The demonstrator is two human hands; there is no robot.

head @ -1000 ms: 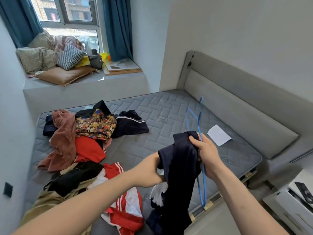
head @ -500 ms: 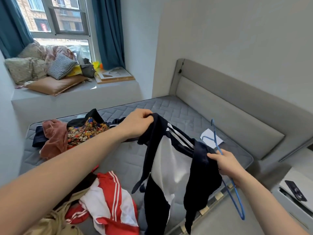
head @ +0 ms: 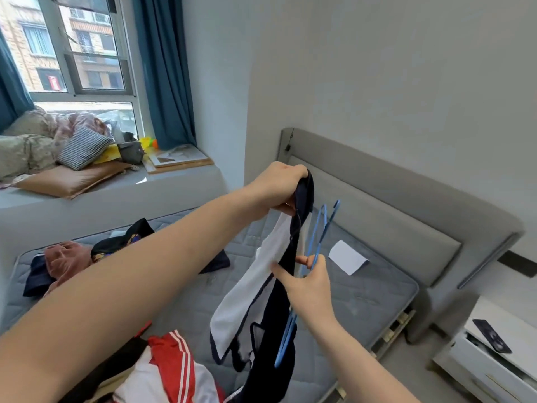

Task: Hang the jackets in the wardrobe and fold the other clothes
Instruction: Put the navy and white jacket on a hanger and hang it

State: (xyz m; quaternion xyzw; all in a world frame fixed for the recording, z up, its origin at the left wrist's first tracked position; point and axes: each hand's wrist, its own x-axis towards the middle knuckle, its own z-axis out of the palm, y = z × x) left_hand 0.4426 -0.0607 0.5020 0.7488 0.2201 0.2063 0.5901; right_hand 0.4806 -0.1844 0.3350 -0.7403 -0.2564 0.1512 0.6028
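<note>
A navy and white jacket (head: 255, 289) hangs in the air over the bed. My left hand (head: 283, 186) grips its top edge, raised high. Lower down, my right hand (head: 306, 282) holds a blue wire hanger (head: 315, 242) against the jacket's dark side, with the thumb on the fabric. The hanger's hook points up toward the headboard and its lower end passes behind my wrist. A red and white jacket (head: 174, 370) lies on the mattress near me. More clothes (head: 66, 260) are heaped at the bed's left side, partly hidden by my left arm.
The grey quilted mattress (head: 363, 298) carries a white sheet of paper (head: 347, 257). A padded grey headboard (head: 401, 216) runs along the right wall. Cushions (head: 78, 148) fill the window ledge. A white bedside cabinet (head: 494, 353) with a phone (head: 491, 334) on it stands at lower right.
My left hand has risen and swung right with the jacket's top, so the garment hangs narrower. My right hand has brought the hanger up against it. The camera has tilted up.
</note>
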